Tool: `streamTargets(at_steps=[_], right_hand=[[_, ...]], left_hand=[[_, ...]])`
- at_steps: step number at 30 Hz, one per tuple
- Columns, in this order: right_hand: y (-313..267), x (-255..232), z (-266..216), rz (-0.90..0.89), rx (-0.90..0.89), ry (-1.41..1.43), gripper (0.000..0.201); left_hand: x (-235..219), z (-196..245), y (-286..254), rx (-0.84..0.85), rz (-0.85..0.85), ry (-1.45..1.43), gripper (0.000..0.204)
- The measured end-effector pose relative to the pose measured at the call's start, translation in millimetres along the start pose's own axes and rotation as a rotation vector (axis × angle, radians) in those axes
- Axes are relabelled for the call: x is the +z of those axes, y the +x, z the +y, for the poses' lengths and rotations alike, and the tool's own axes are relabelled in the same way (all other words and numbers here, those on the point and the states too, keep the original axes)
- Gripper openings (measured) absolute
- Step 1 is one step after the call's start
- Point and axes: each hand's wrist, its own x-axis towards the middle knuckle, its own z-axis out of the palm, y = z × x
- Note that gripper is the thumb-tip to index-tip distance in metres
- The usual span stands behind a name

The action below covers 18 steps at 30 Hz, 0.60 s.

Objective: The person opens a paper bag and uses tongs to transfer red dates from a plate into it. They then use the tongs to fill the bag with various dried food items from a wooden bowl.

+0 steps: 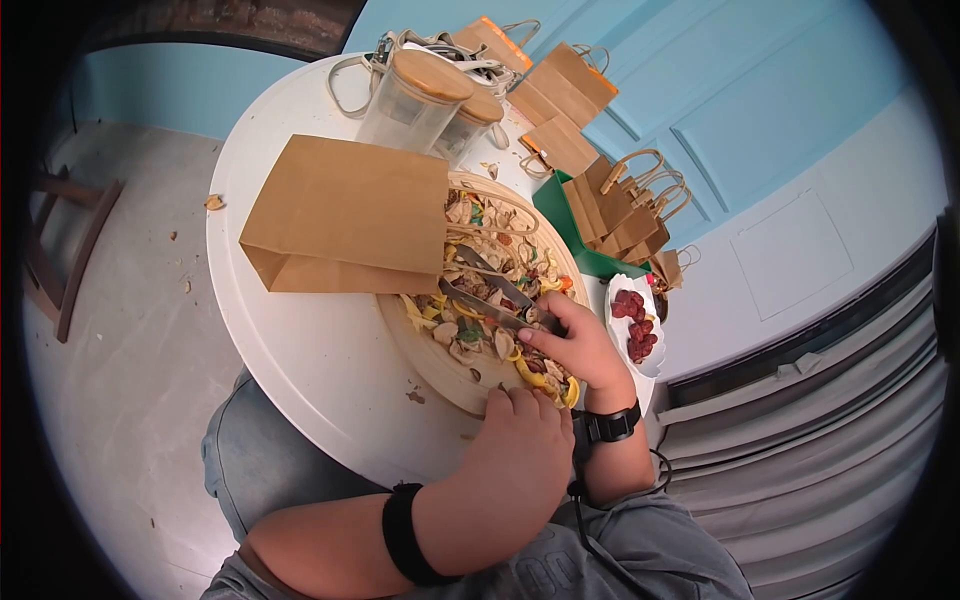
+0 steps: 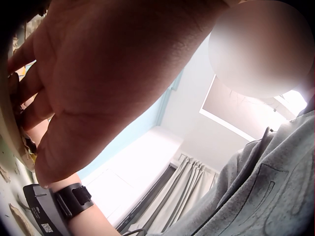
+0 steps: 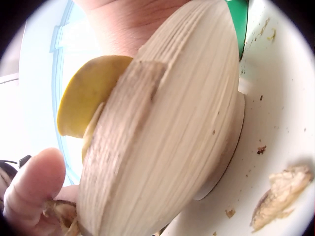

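Note:
A wide wooden bowl heaped with mixed dried pieces sits on the round white table. My right hand grips metal tongs, whose tips lie in the pile near the bowl's middle. My left hand holds the bowl's near rim with curled fingers. In the left wrist view its palm fills the frame, with the fingertips against the bowl's edge. From the right wrist, the bowl's underside shows, along with a yellow piece and a thumb.
A brown paper bag lies flat with its mouth at the bowl. Two glass jars with wooden lids stand behind it. More paper bags, a green tray and a white dish of red pieces line the far side. Crumbs dot the table.

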Motion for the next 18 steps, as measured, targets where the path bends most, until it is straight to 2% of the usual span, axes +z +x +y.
streamTargets(at_steps=[11,18], right_hand=[[-1.1,-0.4,-1.7,0.009,-0.001,-0.003,0.031],[-0.8,-1.9,-0.8,-0.002,-0.019,-0.024,0.032]], left_hand=[[2.9,-1.2,-1.2,0.008,0.022,0.0,0.047],[1.1,-1.4,0.4,0.022,-0.028,0.02,0.048]])
